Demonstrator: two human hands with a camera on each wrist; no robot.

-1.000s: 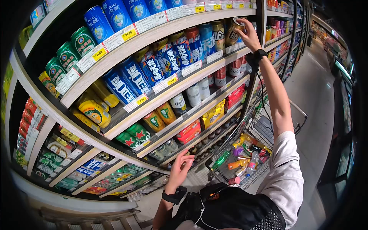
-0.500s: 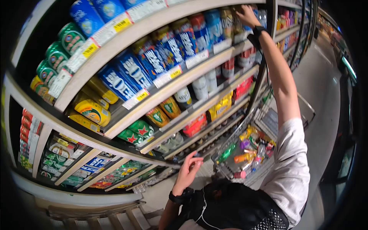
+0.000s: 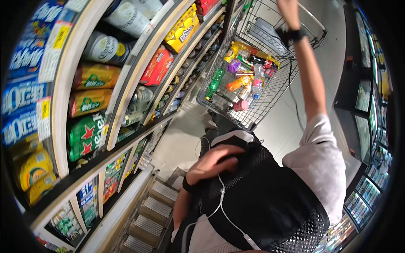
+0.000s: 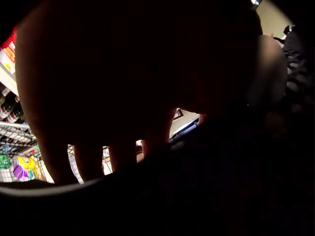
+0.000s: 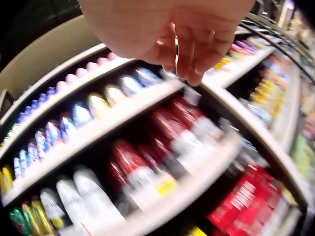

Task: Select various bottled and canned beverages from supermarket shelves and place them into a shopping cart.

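My left hand (image 3: 215, 162) lies flat against the black mesh vest (image 3: 261, 202) on my chest; in the left wrist view its fingers (image 4: 88, 157) show only as a dark shape against dark fabric. My right arm reaches up over the wire shopping cart (image 3: 270, 90). A black band (image 3: 292, 34) sits on its wrist, and the right hand (image 3: 289, 6) is cut off by the top edge. In the right wrist view the right hand (image 5: 189, 54) hangs with loosely curled fingers in front of blurred shelves of cans (image 5: 147, 162); I see nothing in it.
Curved store shelves (image 3: 126, 84) run along the left, holding green cans (image 3: 86, 137), yellow cans (image 3: 90, 76) and red packs (image 3: 156, 65). The cart holds several bottles and packets (image 3: 242, 80). Grey aisle floor (image 3: 278, 126) lies beyond, with lit cabinets (image 3: 367, 105) on the right.
My head has tipped sharply down. The left hand moved from the lower shelf edge onto my chest. The right hand has come away from the can on the upper shelf.
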